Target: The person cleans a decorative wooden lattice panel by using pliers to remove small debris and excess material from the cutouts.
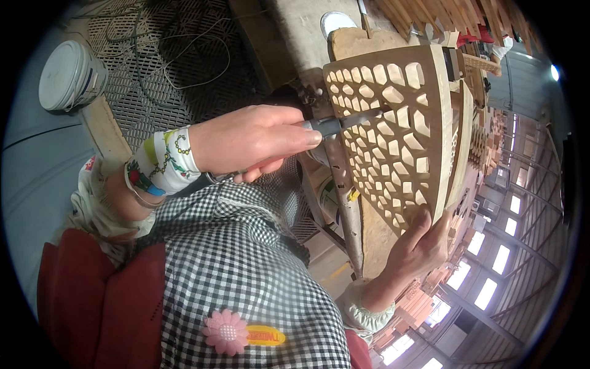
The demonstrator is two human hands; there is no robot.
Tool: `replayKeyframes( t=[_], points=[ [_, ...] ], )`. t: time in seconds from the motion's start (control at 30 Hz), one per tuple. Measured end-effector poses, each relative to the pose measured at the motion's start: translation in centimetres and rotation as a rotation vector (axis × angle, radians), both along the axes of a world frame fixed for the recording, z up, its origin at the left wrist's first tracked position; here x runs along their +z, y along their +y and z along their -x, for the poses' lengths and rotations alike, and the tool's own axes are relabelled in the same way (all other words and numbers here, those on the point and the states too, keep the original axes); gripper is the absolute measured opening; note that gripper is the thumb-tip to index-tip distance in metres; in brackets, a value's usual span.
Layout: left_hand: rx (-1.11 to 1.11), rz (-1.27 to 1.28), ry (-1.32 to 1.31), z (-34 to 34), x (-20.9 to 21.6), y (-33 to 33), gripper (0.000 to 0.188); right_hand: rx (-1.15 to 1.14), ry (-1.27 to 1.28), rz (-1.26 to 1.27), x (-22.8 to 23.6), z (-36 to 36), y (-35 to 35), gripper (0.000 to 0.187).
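Note:
My left hand [258,138] is closed around a knife-like tool [332,126] with a dark grey collar and a narrow metal blade. The blade reaches right across the face of a brown wooden lattice panel [435,123], its tip at one of the cut-out holes. Many pale, angular openings cover this panel, larger toward its far right side and smaller toward the near left. At the panel's near right corner, my right hand [421,243] grips the edge, thumb on the face and the other fingers mostly hidden. The panel stands tilted against a worn board [375,237].
A lidded white bucket [70,77] stands at the left near a slatted floor mat [184,37] with loose cables. Behind the panel is another wooden frame piece [460,141]. Stacked timber [424,12] lies at the far side, near a white round lid [337,23].

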State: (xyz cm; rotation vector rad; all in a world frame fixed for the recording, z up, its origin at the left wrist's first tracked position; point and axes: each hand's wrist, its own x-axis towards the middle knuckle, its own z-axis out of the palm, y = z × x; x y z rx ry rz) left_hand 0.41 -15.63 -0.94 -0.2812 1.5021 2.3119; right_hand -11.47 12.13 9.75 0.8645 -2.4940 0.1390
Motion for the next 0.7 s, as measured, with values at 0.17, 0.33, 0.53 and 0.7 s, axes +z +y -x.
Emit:
replayKeyframes(
  t=[0.17, 0.33, 0.53, 0.7],
  points=[
    [0.008, -0.081, 0.017, 0.3, -0.8, 0.3, 0.037, 0.033, 0.009, 0.014, 0.0, 0.0, 0.0, 0.032],
    [-0.032, -0.209, -0.007, 0.3, -1.3, 0.4, 0.041, -0.001, 0.001, -0.02, 0.1, 0.1, 0.1, 0.033],
    [-0.008, -0.182, 0.0, 0.1, -0.9, 0.3, 0.043, 0.004, -0.009, -0.005, 0.0, 0.1, 0.2, 0.034],
    [-0.019, -0.078, 0.001, 0.7, 0.0, 0.0, 0.041, 0.001, 0.015, -0.007, -0.1, 0.0, 0.2, 0.033]
  ],
)
